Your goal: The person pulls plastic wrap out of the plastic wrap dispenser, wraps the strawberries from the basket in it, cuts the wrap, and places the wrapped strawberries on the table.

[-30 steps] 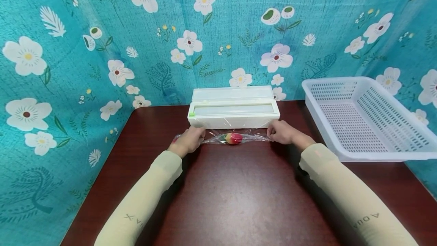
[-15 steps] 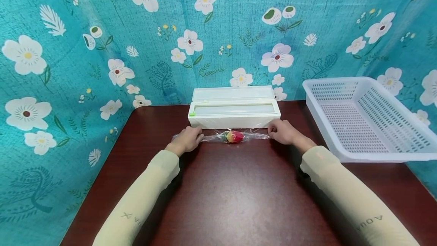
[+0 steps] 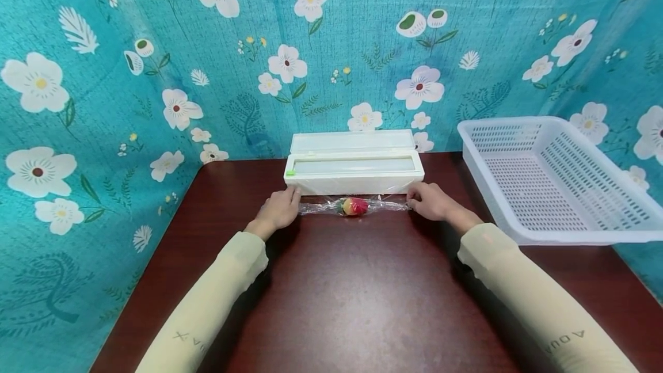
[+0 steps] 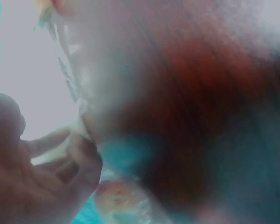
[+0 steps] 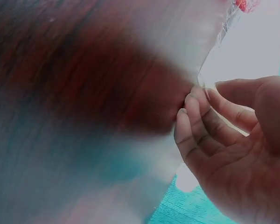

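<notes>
A red and yellow piece of fruit [image 3: 354, 206] with a green end lies on the table, wrapped in clear cling film [image 3: 318, 209] gathered narrow on both sides. My left hand [image 3: 279, 209] holds the film's left end; in the left wrist view its fingers curl where the film reaches them, the thumb standing apart. My right hand [image 3: 429, 200] grips the right end with bent fingers, the thumb [image 5: 238, 92] close by. Behind the fruit stands a white cling film dispenser [image 3: 354, 184], lid raised, with a green cutter slider [image 3: 291, 173]. Past my left hand, a blurred orange-pink thing [image 4: 116, 198] shows under film.
A white perforated plastic basket [image 3: 559, 238] stands at the back right of the dark red-brown table [image 3: 331, 304]. A turquoise floral curtain [image 3: 331, 91] hangs around the table's back and sides.
My left hand has moved left along the film, and more of the film shows between it and the fruit. The fruit has turned slightly; my right hand has barely moved.
</notes>
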Action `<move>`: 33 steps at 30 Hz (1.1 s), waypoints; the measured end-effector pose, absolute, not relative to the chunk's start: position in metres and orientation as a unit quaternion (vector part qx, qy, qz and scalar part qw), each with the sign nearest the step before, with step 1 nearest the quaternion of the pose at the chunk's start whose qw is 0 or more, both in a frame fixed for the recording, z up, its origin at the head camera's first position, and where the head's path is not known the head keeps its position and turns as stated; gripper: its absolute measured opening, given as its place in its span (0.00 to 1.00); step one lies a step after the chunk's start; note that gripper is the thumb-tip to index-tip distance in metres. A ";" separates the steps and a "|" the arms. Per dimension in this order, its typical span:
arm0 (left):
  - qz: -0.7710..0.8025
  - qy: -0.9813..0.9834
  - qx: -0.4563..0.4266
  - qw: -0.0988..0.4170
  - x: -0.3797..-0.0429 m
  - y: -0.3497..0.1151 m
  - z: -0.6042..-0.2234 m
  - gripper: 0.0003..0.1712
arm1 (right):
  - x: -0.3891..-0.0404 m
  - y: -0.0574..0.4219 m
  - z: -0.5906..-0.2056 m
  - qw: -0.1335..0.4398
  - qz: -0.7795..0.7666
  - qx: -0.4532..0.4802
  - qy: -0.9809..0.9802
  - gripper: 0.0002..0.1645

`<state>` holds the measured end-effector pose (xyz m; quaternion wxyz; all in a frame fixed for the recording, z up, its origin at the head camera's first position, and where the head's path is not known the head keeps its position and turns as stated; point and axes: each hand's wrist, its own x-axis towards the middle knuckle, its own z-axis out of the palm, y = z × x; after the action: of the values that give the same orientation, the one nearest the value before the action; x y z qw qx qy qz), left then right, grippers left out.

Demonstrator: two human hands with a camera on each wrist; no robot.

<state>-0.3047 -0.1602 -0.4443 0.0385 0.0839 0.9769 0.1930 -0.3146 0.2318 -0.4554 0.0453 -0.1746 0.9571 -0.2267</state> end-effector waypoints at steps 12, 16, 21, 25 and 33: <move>0.003 0.949 0.298 -0.103 -0.285 -0.147 -0.445 0.08 | -0.296 0.206 -0.439 -0.018 -0.050 -0.242 0.969 0.04; -0.020 0.946 0.308 -0.099 -0.292 -0.142 -0.456 0.02 | -0.299 0.203 -0.450 -0.028 0.012 -0.280 0.960 0.08; -0.007 0.953 0.292 -0.083 -0.299 -0.141 -0.463 0.05 | -0.299 0.202 -0.456 -0.060 0.043 -0.309 0.948 0.12; 0.007 0.959 0.275 -0.067 -0.301 -0.142 -0.459 0.06 | -0.299 0.204 -0.456 -0.069 0.043 -0.312 0.946 0.13; 0.026 0.961 0.272 -0.041 -0.297 -0.146 -0.448 0.07 | -0.299 0.210 -0.449 0.006 0.033 -0.286 0.958 0.06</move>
<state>-0.2971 -0.1465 -0.4484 -0.0411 0.2720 0.9611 0.0255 -0.2994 0.2104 -0.4490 0.0060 -0.2859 0.9577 0.0327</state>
